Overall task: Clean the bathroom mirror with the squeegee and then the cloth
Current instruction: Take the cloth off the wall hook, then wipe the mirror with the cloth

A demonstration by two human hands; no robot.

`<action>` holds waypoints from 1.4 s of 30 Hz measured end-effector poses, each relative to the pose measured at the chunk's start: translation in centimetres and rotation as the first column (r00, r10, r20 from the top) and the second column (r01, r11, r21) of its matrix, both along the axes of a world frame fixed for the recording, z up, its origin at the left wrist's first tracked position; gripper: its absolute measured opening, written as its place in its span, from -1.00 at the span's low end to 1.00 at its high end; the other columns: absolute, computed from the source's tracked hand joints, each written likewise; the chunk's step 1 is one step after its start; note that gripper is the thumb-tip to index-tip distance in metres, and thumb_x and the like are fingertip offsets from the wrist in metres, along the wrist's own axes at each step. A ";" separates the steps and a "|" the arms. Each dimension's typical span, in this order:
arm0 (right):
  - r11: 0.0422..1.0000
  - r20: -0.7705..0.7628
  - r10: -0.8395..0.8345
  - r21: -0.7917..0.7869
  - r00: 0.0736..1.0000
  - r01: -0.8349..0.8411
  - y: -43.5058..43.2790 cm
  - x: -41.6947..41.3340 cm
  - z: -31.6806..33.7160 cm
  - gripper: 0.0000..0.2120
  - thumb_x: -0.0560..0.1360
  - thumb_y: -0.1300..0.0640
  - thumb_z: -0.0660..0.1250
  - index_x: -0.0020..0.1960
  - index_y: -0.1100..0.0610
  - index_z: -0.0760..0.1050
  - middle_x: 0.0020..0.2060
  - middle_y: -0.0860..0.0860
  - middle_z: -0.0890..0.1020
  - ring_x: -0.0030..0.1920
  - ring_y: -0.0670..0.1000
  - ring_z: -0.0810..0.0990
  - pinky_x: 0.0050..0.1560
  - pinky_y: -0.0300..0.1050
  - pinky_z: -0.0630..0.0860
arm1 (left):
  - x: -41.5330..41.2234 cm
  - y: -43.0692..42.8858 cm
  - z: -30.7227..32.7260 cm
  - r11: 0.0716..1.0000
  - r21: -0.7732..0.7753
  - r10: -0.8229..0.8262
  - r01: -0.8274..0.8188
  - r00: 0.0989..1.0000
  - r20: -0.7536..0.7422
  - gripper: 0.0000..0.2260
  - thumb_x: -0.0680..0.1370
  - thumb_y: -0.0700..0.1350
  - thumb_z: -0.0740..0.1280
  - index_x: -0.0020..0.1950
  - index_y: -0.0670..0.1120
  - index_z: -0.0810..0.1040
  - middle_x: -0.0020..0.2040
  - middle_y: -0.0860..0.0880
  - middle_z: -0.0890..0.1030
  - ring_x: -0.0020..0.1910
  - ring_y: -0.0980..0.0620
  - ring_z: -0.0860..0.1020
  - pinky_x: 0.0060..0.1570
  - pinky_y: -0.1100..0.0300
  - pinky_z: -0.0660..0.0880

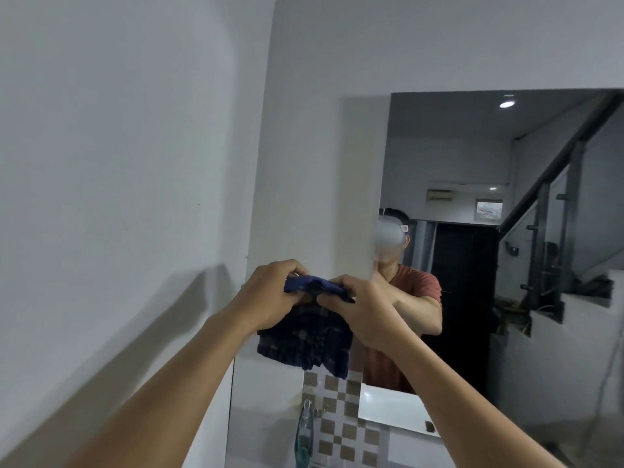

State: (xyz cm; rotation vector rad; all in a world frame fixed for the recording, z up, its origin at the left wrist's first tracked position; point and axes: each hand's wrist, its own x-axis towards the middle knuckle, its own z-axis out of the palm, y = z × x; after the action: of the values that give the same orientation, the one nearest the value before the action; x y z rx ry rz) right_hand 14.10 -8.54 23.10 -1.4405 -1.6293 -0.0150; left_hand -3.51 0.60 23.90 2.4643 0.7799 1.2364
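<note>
Cloth [305,339]: dark blue checked, soft, light, limp; hangs before mirror [472,231] at its 8 o'clock corner. Left hand [270,295] and right hand [358,309] pinch bunched top edge. Best held there, folded.

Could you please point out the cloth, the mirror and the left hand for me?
cloth [304,342]: head view, on its hanging checked part.
mirror [472,163]: head view, on the glass, upper area.
left hand [270,292]: head view, on the back of the hand.
</note>
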 end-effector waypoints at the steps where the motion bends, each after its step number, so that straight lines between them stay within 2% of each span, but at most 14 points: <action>1: 0.999 -0.013 0.005 0.037 1.000 -0.004 -0.9 0.4 0.5 -0.94 0.55 0.10 0.45 0.01 0.03 0.61 -0.20 -0.06 0.67 -0.20 -0.14 0.62 -0.13 -0.18 0.54 | 0.2 -0.4 0.5 0.999 -0.019 -0.040 0.040 0.999 0.000 -0.87 0.51 -0.08 0.50 0.02 0.10 0.64 -0.06 0.14 0.68 -0.06 0.12 0.64 0.03 0.13 0.59; 7: 0.993 -0.115 -0.021 0.109 0.993 0.034 -6.4 2.6 1.5 -0.86 0.59 0.23 0.38 0.12 0.23 0.63 -0.10 -0.07 0.60 -0.15 -0.34 0.59 -0.14 -0.46 0.51 | 2.3 -3.2 3.2 0.963 -0.112 -0.243 0.247 0.969 0.046 -0.96 0.51 -0.05 0.50 -0.07 0.01 0.71 -0.23 0.07 0.70 -0.23 0.10 0.65 -0.13 0.21 0.56; 10: 0.988 -0.172 -0.043 0.142 0.984 0.067 -8.0 4.1 1.8 -0.84 0.58 0.15 0.40 0.14 -0.02 0.62 0.08 0.01 0.63 0.10 -0.08 0.64 0.11 -0.14 0.63 | 4.0 -4.3 4.0 0.947 -0.159 -0.269 0.280 0.959 0.089 -0.94 0.53 -0.05 0.48 -0.11 -0.02 0.71 -0.41 0.12 0.58 -0.42 0.17 0.49 -0.29 0.29 0.43; 13: 0.962 -0.257 -0.175 0.160 0.950 0.221 -8.6 5.4 2.0 -0.79 0.51 -0.11 0.41 0.12 -0.23 0.49 0.04 0.01 0.67 0.06 0.04 0.67 0.10 0.13 0.65 | 6.1 -6.0 5.5 0.930 -0.208 -0.287 0.304 0.951 0.112 -0.82 0.54 -0.07 0.47 -0.27 0.03 0.64 -0.51 0.15 0.50 -0.48 0.16 0.44 -0.38 0.32 0.38; 16: 0.906 -0.301 -0.318 0.182 0.899 0.381 -9.1 6.6 2.8 -0.69 0.38 -0.37 0.20 0.10 -0.37 0.37 -0.03 -0.10 0.67 0.06 0.01 0.65 0.04 0.22 0.62 | 8.3 -7.3 7.9 0.925 -0.197 -0.310 0.324 0.945 0.102 -0.83 0.55 -0.09 0.46 -0.25 0.02 0.65 -0.37 0.19 0.64 -0.31 0.15 0.60 -0.18 0.24 0.54; 19: 0.829 -0.309 -0.357 0.331 0.881 0.452 -10.6 6.4 4.3 -0.85 0.59 -0.06 0.29 0.05 -0.20 0.31 0.01 -0.11 0.59 -0.02 -0.08 0.59 -0.03 -0.02 0.60 | 10.1 -8.6 10.5 0.933 -0.163 -0.317 0.322 0.947 0.054 -0.91 0.54 -0.06 0.46 -0.01 -0.02 0.74 -0.02 -0.05 0.73 0.02 -0.09 0.68 0.19 -0.09 0.59; 22: 0.667 -0.241 -0.489 0.515 0.838 0.538 -11.2 6.6 5.1 -0.91 0.63 0.17 0.27 0.00 0.00 0.42 0.02 -0.02 0.53 -0.15 -0.16 0.48 -0.21 -0.29 0.41 | 11.9 -10.2 12.7 0.929 -0.179 -0.322 0.323 0.946 0.040 -0.90 0.54 -0.06 0.46 0.00 -0.03 0.74 -0.02 -0.04 0.72 0.05 -0.10 0.67 0.24 -0.09 0.56; 25: 0.686 -0.241 -0.528 0.443 0.814 0.576 -10.5 6.8 5.5 -0.78 0.67 -0.04 0.16 0.25 -0.05 0.46 0.33 -0.04 0.45 0.11 -0.13 0.52 0.08 -0.01 0.55 | 13.6 -11.3 14.6 0.915 -0.207 -0.343 0.347 0.938 0.054 -0.89 0.53 -0.05 0.47 -0.01 -0.04 0.73 -0.05 -0.08 0.74 0.01 -0.10 0.69 0.21 -0.09 0.58; 27: 0.707 -0.172 -0.584 0.372 0.793 0.602 -10.6 6.7 5.8 -0.52 0.64 -0.25 0.04 0.50 -0.12 0.27 0.59 -0.03 0.16 0.52 0.04 0.26 0.40 0.20 0.39 | 14.4 -11.5 15.5 0.892 -0.232 -0.378 0.387 0.922 0.085 -0.89 0.53 -0.08 0.48 0.01 -0.07 0.74 -0.04 -0.11 0.75 0.02 -0.12 0.70 0.20 -0.07 0.60; 30: 0.715 -0.048 -0.619 0.378 0.784 0.588 -10.5 6.8 6.1 -0.25 0.55 -0.43 -0.02 0.64 -0.13 -0.04 0.65 0.00 -0.22 0.62 0.08 -0.07 0.57 0.21 0.12 | 15.0 -11.9 16.7 0.826 -0.294 -0.463 0.481 0.876 0.134 -0.89 0.57 -0.15 0.44 0.05 -0.08 0.73 -0.02 -0.12 0.75 -0.02 -0.07 0.72 0.10 0.03 0.65; 35: 0.681 -0.095 -0.570 0.502 0.816 0.534 -8.6 8.0 7.4 -0.40 0.69 0.03 0.15 0.66 0.00 0.00 0.65 0.07 -0.11 0.56 0.16 0.09 0.52 0.15 0.27 | 15.1 -11.8 17.8 0.748 -0.349 -0.533 0.565 0.824 0.192 -0.84 0.58 -0.12 0.36 0.03 -0.12 0.73 -0.07 -0.08 0.74 -0.03 -0.04 0.65 0.07 0.09 0.54; 38: 0.607 -0.103 -0.616 0.570 0.781 0.553 -7.4 9.1 8.9 -0.45 0.68 0.23 0.12 0.64 0.11 0.09 0.65 0.13 0.00 0.53 0.15 0.16 0.51 0.10 0.29 | 15.4 -9.6 16.5 0.824 -0.219 -0.432 0.523 0.829 0.355 -0.75 0.56 -0.04 0.30 0.15 -0.05 0.68 0.07 -0.02 0.72 0.10 0.00 0.62 0.25 0.04 0.49; 40: 0.575 -0.068 -0.655 0.602 0.753 0.554 -6.6 10.0 10.4 -0.45 0.67 0.25 0.13 0.64 0.16 0.10 0.64 0.16 0.02 0.54 0.18 0.16 0.50 0.13 0.29 | 15.4 -7.4 14.2 0.974 0.054 -0.224 0.219 0.909 0.351 -0.70 0.59 -0.04 0.27 0.28 -0.02 0.62 0.24 0.00 0.66 0.23 0.03 0.56 0.28 0.16 0.41; 42: 0.540 -0.026 -0.696 0.639 0.717 0.548 -5.7 10.7 12.5 -0.45 0.67 0.26 0.13 0.63 0.17 0.09 0.64 0.17 0.03 0.56 0.21 0.16 0.52 0.16 0.28 | 15.4 -5.5 11.2 0.932 0.356 -0.048 -0.074 0.945 0.322 -0.68 0.61 0.00 0.28 0.35 -0.03 0.55 0.32 0.00 0.59 0.32 0.03 0.47 0.27 0.18 0.41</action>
State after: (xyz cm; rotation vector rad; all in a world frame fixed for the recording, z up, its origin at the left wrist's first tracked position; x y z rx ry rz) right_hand 24.83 -14.29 35.62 -1.4387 -1.0089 -1.0859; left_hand 11.90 -4.87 35.05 2.4185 0.5131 1.8805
